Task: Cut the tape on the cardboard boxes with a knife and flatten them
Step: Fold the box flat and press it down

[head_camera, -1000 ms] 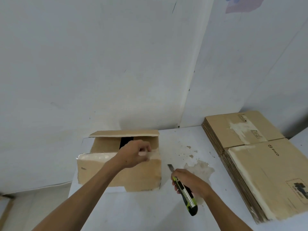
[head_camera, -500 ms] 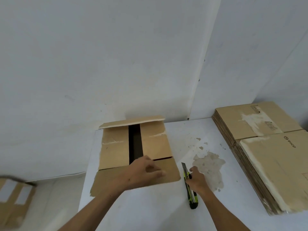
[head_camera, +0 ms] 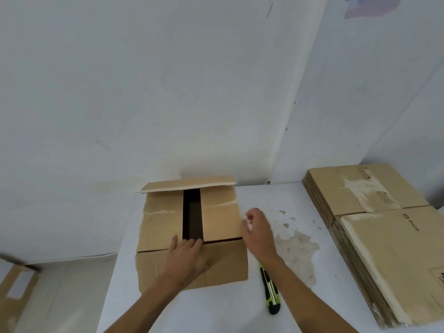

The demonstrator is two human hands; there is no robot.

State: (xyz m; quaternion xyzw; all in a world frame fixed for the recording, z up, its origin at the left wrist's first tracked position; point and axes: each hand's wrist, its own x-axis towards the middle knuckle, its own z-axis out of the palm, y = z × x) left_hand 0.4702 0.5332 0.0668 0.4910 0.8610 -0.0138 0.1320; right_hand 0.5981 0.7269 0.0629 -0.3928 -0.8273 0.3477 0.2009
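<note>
**On the white table: one box opened, not yet flat**

Nearest the person, the knife (head_camera: 270, 290) lies on the white table (head_camera: 240, 308), green-and-black handle pointing toward the body, nobody holding it — it sits just beside the right forearm and close to the near right corner of the cardboard box (head_camera: 192, 236).

A little farther out, the left hand (head_camera: 186, 255) presses flat on the box's near flap, fingers straight and reaching the edge of the dark gap between the two inner flaps. The right hand (head_camera: 257, 227) hovers at the box's right edge with loosely curled fingers, grasping nothing; whether it touches the cardboard cannot be told.

The box itself stands with its top open: near flap folded out toward the person, far flap lifted against the wall (head_camera: 168, 92), two inner flaps lying inward with a slot between them. The tape on this face looks already cut, so the knife work here seems done — what remains, by my reading, is collapsing the box, and perhaps the underside seam, which is hidden.

Farther right, a stack of flattened boxes (head_camera: 374, 231) rests on the table, suggesting much of the job is finished. Off the table at far left, another box (head_camera: 14, 292) waits, blurred.
</note>
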